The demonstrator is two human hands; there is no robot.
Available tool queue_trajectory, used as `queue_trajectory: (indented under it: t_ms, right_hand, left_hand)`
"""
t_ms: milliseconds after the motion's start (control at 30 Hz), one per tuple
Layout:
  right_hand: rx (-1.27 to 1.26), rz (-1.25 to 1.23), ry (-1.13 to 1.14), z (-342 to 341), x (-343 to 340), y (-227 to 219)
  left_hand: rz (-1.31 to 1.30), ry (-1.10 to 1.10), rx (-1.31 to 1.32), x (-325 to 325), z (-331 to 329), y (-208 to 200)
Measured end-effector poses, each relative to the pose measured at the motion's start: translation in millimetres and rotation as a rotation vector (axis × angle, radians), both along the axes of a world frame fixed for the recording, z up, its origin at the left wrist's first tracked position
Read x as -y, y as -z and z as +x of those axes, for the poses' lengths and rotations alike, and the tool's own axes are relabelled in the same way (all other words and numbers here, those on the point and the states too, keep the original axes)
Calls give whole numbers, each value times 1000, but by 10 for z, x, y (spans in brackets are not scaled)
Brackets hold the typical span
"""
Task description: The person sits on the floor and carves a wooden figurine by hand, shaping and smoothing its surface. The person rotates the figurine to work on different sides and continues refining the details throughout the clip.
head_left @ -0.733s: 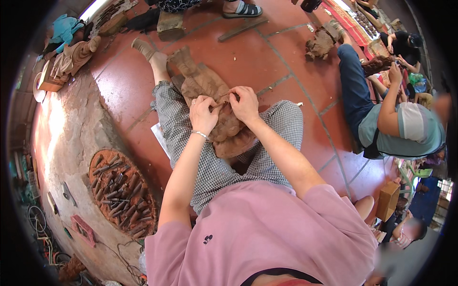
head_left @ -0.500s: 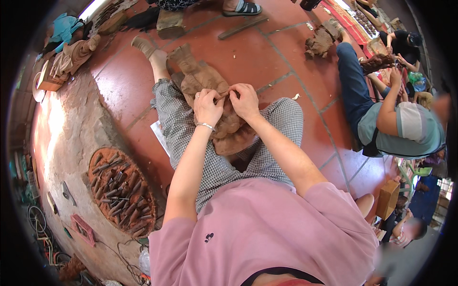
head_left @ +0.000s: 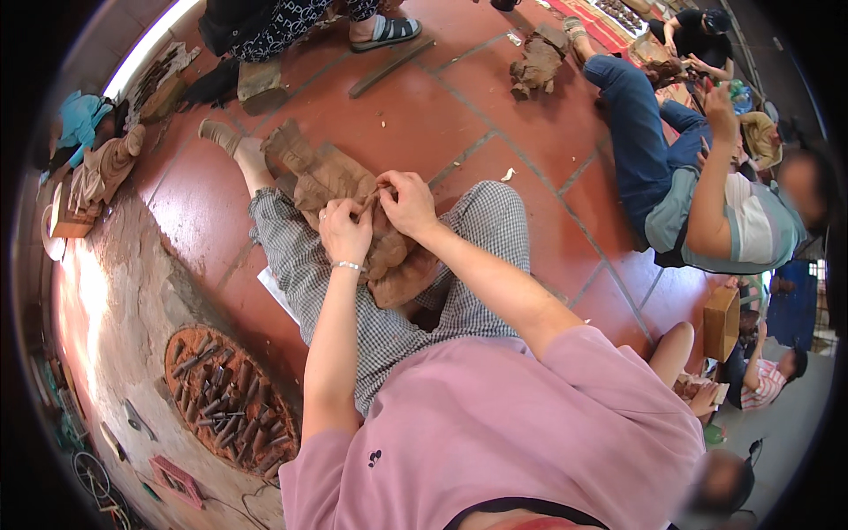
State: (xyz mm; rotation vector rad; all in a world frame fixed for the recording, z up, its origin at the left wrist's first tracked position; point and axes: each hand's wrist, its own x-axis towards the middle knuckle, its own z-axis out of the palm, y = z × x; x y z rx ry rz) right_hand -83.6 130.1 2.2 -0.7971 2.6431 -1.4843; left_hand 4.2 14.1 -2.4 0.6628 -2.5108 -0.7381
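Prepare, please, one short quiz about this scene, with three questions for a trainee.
1. True or false: the left hand and right hand are both at the brown carved figure.
2. Compared with the checked trousers, the pile of dark tools lies: a) right; b) left; c) on top.
3. Fill in: the bracelet is nearest the ____ hand.
Key: 1 true; 2 b; 3 left.

"What lies at twelve o'clock?"
"A wooden plank (head_left: 391, 66) on terracotta tiles (head_left: 552, 231) — near a strapped sandal (head_left: 395, 33)."
"At one?"
"A jagged brown lump (head_left: 538, 64)."
"Ten?"
"Someone's turquoise top (head_left: 79, 122)."
"Eight?"
"A bicycle wheel (head_left: 91, 474) — and round at three, a wooden box (head_left: 721, 323)."
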Motion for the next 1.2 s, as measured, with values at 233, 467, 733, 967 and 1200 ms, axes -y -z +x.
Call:
queue_trajectory:
  t_ms: [233, 467, 733, 967, 1200]
  right_hand:
    - [25, 29, 9, 28, 3, -45]
    - [-13, -21, 21, 19, 1, -12]
    - [-21, 7, 16, 29, 3, -37]
    - [66, 40, -9, 15, 3, -29]
    - [31, 7, 21, 36, -4, -4]
  left_hand:
    - [-43, -74, 54, -47, -159, -8]
    - [19, -57, 85, -54, -41, -50]
    - [-64, -122, 163, -24, -255, -38]
    - [-9, -97, 46, -15, 1, -47]
    - [72, 12, 13, 118, -51, 25]
